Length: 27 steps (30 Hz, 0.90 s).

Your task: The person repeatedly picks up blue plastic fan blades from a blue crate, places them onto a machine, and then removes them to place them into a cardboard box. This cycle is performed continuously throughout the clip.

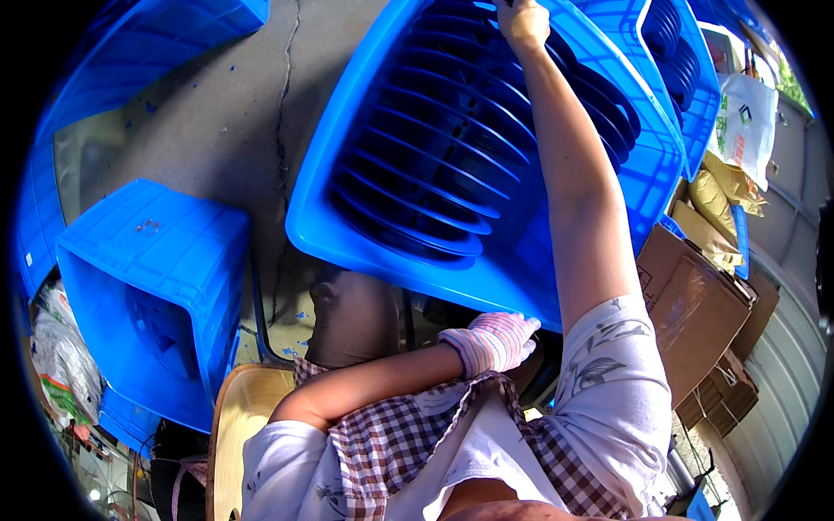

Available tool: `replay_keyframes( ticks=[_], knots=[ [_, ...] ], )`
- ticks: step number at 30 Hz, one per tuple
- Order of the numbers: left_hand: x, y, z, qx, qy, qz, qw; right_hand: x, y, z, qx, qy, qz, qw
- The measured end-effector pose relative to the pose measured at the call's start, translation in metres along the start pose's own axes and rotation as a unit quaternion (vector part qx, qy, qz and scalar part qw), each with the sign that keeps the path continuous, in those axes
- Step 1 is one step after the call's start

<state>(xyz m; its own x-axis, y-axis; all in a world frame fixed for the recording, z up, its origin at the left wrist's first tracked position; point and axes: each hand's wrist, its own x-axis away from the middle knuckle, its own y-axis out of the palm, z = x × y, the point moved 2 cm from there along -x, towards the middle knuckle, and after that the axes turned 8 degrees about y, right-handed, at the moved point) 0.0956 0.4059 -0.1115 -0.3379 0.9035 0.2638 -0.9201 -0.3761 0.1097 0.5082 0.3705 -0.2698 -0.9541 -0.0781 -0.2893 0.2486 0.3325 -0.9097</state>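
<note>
blue crate (521,269) tilted, dark discs (434,165) inside (upright).

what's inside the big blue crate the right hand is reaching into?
The big blue crate holds a row of dark round discs standing on edge. The right hand touches the far end. The arm hides some discs; the crate floor is covered.

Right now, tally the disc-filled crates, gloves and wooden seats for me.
Disc-filled crates: 2
Glove: 1
Wooden seat: 1
Total: 4
</note>
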Motion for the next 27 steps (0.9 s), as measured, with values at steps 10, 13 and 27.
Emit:
replay_keyframes(
  ticks=[10,13,27],
  knots=[
    [-0.003,0.009,-0.011,0.002,0.07,0.073,0.995,0.024,-0.097,-0.01,-0.179,0.191,-0.035,0.965],
    [-0.006,0.011,-0.014,-0.006,0.071,0.073,0.995,0.052,-0.122,0.015,-0.176,0.156,-0.051,0.971],
    [-0.009,0.036,-0.008,-0.035,0.042,0.013,0.998,0.112,-0.118,0.088,-0.01,0.098,0.009,0.995]
  ],
)
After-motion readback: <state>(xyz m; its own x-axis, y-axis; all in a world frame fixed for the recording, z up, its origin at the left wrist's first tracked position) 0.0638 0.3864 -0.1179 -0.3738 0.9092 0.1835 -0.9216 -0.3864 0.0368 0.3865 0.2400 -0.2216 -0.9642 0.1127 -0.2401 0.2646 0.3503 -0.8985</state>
